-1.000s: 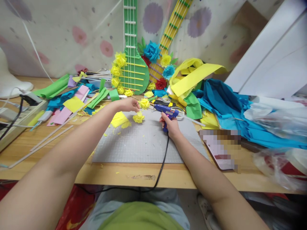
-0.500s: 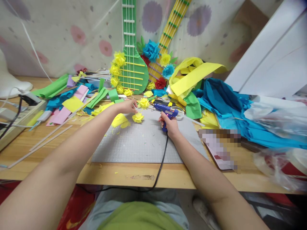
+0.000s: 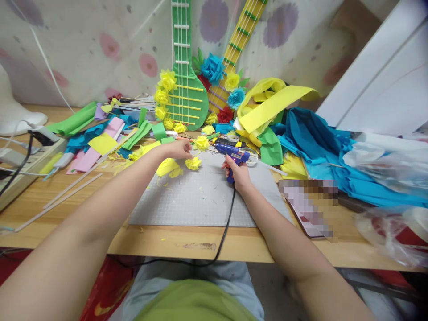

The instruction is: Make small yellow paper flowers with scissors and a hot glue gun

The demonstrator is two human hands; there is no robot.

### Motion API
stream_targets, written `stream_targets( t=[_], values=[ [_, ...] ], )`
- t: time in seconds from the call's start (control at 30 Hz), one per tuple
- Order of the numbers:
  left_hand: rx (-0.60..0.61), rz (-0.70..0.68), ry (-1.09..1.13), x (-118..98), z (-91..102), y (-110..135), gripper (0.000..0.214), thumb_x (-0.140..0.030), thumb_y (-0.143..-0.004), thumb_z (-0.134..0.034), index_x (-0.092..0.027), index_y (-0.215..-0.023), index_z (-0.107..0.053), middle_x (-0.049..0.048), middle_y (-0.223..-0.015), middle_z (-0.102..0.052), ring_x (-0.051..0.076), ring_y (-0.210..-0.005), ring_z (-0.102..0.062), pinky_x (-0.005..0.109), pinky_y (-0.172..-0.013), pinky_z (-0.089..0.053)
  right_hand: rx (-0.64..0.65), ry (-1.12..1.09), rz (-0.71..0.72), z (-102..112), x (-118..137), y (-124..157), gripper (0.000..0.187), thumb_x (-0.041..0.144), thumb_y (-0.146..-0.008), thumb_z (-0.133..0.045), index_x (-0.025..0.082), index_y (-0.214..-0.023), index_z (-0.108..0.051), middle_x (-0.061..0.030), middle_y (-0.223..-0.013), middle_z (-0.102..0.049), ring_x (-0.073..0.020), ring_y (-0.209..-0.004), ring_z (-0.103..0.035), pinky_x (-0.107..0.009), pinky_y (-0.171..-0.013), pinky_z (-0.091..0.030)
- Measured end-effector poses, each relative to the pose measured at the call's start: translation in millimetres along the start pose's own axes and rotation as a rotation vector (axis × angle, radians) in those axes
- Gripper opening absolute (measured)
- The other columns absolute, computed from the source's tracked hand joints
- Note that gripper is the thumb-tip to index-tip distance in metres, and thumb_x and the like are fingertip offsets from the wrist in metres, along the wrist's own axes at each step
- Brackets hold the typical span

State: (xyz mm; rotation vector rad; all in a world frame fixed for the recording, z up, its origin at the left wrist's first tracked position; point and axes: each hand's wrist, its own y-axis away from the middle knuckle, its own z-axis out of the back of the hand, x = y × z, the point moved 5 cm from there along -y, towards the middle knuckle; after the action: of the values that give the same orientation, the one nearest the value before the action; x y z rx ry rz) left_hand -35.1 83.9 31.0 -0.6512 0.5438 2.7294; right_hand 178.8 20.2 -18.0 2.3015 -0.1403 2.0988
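Grey cutting mat lies on the counter in front of me, with a black cord crossing it. Right hand: fingers clamped round the grip of the blue glue gun, nozzle pointing left. Left hand: fingers loosely curled, can't tell if they pinch anything. Yellow paper flower lies on the mat just beside them. Green paper guitar leans on the wall behind.

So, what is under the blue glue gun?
Mainly the grey cutting mat shows under the blue glue gun. The right hand grips the handle and hides the mat directly below it.
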Motion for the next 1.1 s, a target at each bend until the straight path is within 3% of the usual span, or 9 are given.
stream_targets(
  t=[0.2,0.67,0.87,1.1],
  values=[
    [0.036,-0.012,0.052,-0.5,-7.0,-2.3,0.054,-0.038,-0.056,-0.064,-0.016,-0.103,-0.048,0.0100,-0.103,-0.062,0.021,-0.093,-0.059,0.027,-0.072,-0.044,0.001,0.002,0.007,-0.5,2.2,1.4,0.042,0.057,-0.067,-0.062,0.017,-0.057,-0.055,0.0018,-0.050,-0.054,-0.0044,-0.037,-0.039,-0.019,-0.036,-0.033],
    [0.038,0.000,-0.059,-4.1,-10.8,-0.3,0.058,-0.038,-0.058,-0.064,-0.016,-0.109,-0.048,0.0107,-0.115,-0.058,0.022,-0.099,-0.058,0.029,-0.079,-0.045,0.006,0.006,0.017,-0.7,2.6,1.0,0.043,0.058,-0.065,-0.063,0.017,-0.056,-0.055,0.0008,-0.054,-0.056,-0.0043,-0.037,-0.039,-0.019,-0.035,-0.032],
    [0.053,0.044,0.074,-2.8,-9.1,0.2,0.056,-0.037,-0.061,-0.063,-0.017,-0.111,-0.047,0.0098,-0.110,-0.062,0.021,-0.096,-0.059,0.028,-0.075,-0.046,0.011,0.021,0.021,-1.6,3.6,1.9,0.044,0.060,-0.065,-0.061,0.017,-0.057,-0.056,0.0006,-0.054,-0.056,-0.0048,-0.037,-0.039,-0.020,-0.036,-0.033],
    [0.015,0.078,0.033,-5.4,-13.2,-3.9,0.049,-0.034,-0.058,-0.067,-0.019,-0.103,-0.052,0.0080,-0.106,-0.064,0.021,-0.091,-0.061,0.028,-0.072,-0.046,-0.004,0.053,0.004,-0.8,2.2,1.2,0.043,0.060,-0.066,-0.060,0.018,-0.058,-0.055,0.0002,-0.056,-0.058,-0.0052,-0.038,-0.039,-0.020,-0.037,-0.035]
  ],
)
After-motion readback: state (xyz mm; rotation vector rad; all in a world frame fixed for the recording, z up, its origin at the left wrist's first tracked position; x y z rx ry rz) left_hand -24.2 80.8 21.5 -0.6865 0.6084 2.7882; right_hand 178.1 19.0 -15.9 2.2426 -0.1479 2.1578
